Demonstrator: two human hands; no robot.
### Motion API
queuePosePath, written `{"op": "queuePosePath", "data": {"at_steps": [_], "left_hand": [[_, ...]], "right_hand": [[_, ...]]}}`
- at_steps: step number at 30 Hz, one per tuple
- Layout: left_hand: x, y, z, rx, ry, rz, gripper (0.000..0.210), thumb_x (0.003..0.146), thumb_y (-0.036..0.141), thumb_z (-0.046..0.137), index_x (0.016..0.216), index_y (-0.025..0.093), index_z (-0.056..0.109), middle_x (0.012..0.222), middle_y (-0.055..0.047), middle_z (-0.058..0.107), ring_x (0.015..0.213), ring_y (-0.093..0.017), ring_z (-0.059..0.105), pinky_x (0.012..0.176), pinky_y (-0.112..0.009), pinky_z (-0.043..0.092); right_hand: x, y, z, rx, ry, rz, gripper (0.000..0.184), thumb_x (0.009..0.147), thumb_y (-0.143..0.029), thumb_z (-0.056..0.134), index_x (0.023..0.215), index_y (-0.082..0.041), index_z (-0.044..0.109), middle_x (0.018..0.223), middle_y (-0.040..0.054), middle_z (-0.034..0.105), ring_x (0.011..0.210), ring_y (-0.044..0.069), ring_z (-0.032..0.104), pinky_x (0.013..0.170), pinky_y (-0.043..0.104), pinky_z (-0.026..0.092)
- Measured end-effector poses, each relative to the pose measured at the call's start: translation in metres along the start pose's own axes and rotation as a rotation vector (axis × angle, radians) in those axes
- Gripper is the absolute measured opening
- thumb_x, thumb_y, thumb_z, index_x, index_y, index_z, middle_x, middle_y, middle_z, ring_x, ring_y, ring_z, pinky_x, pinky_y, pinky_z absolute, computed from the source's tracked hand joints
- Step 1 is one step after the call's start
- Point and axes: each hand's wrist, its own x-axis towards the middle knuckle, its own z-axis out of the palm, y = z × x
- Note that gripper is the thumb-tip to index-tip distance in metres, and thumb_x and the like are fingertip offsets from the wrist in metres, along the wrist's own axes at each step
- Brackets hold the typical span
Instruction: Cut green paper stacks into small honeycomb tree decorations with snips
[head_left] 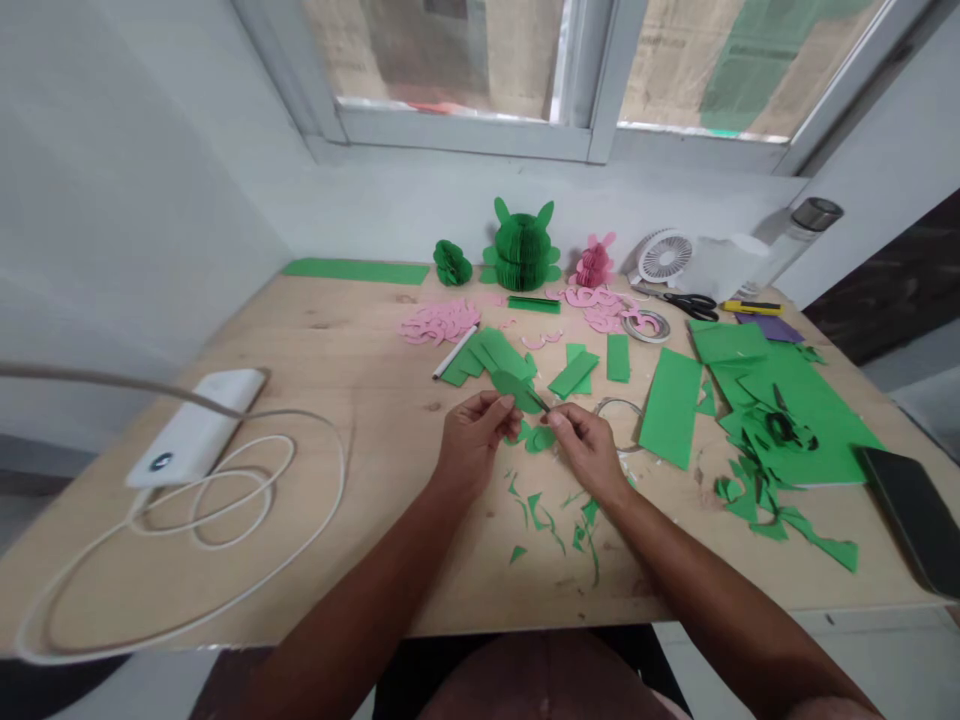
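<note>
Over the middle of the table, my left hand (476,428) is closed in a pinch on a green paper piece (511,384) with a rounded edge. My right hand (585,440), also closed, grips a slim dark pointed tool (537,400), whose tip touches or overlaps the paper; its exact kind is hard to make out. Small rounded green cutouts (538,438) lie just below the hands. Nearer me are thin green paper scraps (536,510). Behind the left hand, a white pen (455,350) lies beside stacked green paper pieces (499,352).
At the back stand a green honeycomb paper figure (523,252), a smaller pink one (593,262) and a white fan (664,257). Black scissors (694,303) and a tape roll (646,326) lie right. A white power bank (196,425) with looped cable lies left, a dark phone (911,515) right.
</note>
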Motion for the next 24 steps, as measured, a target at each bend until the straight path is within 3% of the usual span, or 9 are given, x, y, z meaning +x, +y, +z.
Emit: {"op": "queuePosePath", "data": {"at_steps": [6,24], "left_hand": [[-0.0003,-0.0012,-0.0003,-0.018,-0.013,-0.001,0.021,0.063,0.027,0.077,0.062,0.015,0.06,0.056,0.001,0.063,0.047,-0.008,0.053,0.047,-0.021,0.04],[-0.0008,-0.0007,0.0007,-0.012,-0.014,-0.012,0.021,0.062,0.026,0.077,0.063,0.014,0.06,0.056,0.0,0.063,0.047,-0.009,0.054,0.047,-0.021,0.041]], "right_hand": [[0.0001,0.0014,0.0001,-0.005,0.0,-0.021,0.037,0.086,-0.048,0.052,0.076,-0.016,0.067,0.068,0.0026,0.061,0.068,0.017,0.054,0.058,0.026,0.04],[0.0005,0.0025,0.0003,-0.031,0.01,-0.03,0.035,0.086,-0.045,0.053,0.076,-0.015,0.069,0.063,0.0009,0.056,0.06,0.014,0.048,0.056,0.025,0.038]]}}
